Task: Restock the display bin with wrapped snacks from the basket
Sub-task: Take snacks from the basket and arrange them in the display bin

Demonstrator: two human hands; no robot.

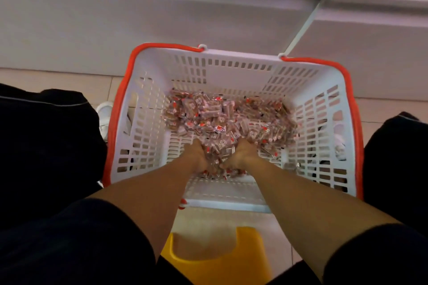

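Inside the white basket [148, 127], both hands' fingers are curling around wrapped snacks [222, 118], left hand [196, 157], right hand [243, 155]; yellow stool [215, 259] sitting below; wrapper print unreadable.

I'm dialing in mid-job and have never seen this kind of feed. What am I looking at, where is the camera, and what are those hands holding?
There is no machine here: a person works with bare hands, and the single picture comes from a camera on their head, looking down. On the tiled floor stands a white basket with an orange rim, holding a heap of wrapped snacks. The left hand and right hand reach in together, cupped around a bunch of snacks between them; that grip looks like a scoop. A yellow stool shows below, between the dark-clothed knees. The display bin is not clearly visible.
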